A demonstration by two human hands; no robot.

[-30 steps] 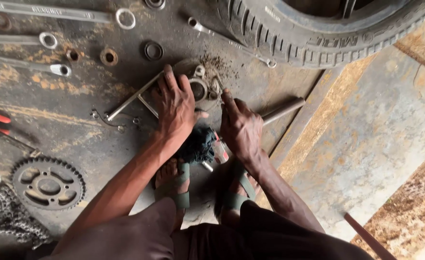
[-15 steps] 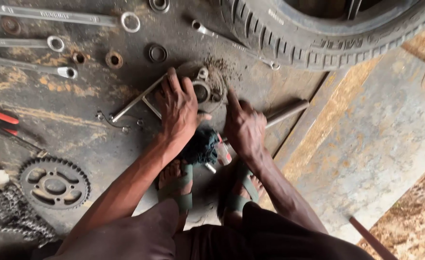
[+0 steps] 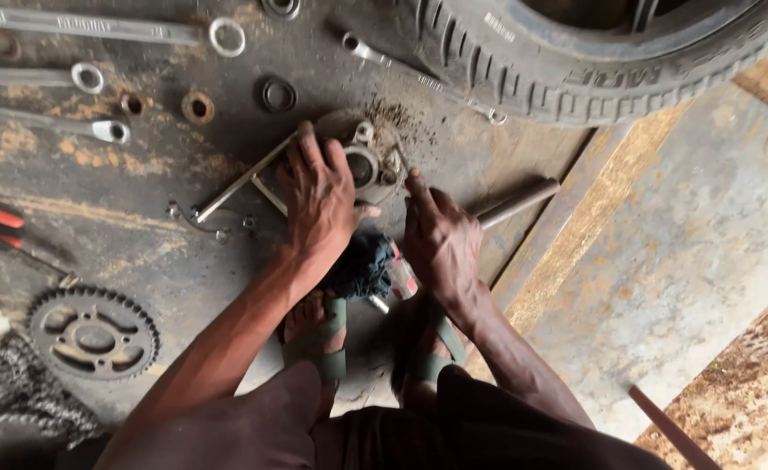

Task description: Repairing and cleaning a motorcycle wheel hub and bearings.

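Two hands at frame centre: left hand [image 3: 319, 196] pressed flat over the metal hub assembly [image 3: 367, 165], right hand [image 3: 441, 244] just lower right, loosely curled beside a dark rag [image 3: 360, 265], its forefinger pointing toward the hub

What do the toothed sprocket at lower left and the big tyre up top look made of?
The round toothed sprocket looks like steel: dull grey, greasy, with cut-out holes. The large black tyre looks like rubber: matte, with moulded tread blocks.

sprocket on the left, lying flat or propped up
Lying flat: the sprocket shows its full toothed ring face-up on the floor, beside the chain.
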